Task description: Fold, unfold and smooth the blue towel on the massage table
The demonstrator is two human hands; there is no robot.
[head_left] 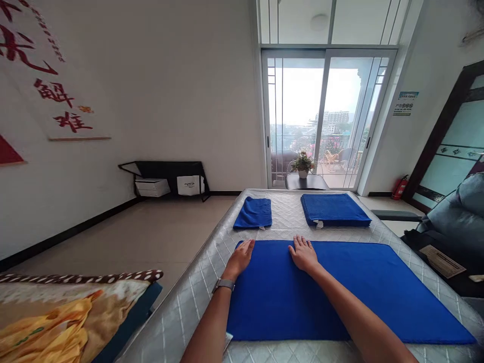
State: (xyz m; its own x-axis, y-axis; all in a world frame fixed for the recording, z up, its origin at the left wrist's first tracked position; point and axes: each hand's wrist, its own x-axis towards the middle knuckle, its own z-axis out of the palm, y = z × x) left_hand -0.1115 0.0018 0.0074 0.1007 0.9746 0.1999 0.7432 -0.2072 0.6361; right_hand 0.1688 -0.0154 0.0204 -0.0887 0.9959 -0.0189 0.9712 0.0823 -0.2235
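Note:
A blue towel point(280, 302) lies spread flat on the pale quilted mattress point(189, 297) in front of me. My left hand point(239, 259) rests at the towel's far left corner, its fingers stretched out and side by side. Flat on the towel near its far edge is my right hand point(303, 253), fingers spread a little. Neither hand grips anything. Beyond them, a small folded blue towel point(254, 213) sits at the left, slightly rumpled. A neat stack of folded blue towels point(335, 209) with a white label is at the right.
A potted plant point(303, 165) stands on a dark chair point(315, 182) past the mattress, before the sliding glass door point(295, 116). At lower left, a yellow plastic bag point(56, 327) lies on bedding. A dark grey sofa point(459, 217) is on the right.

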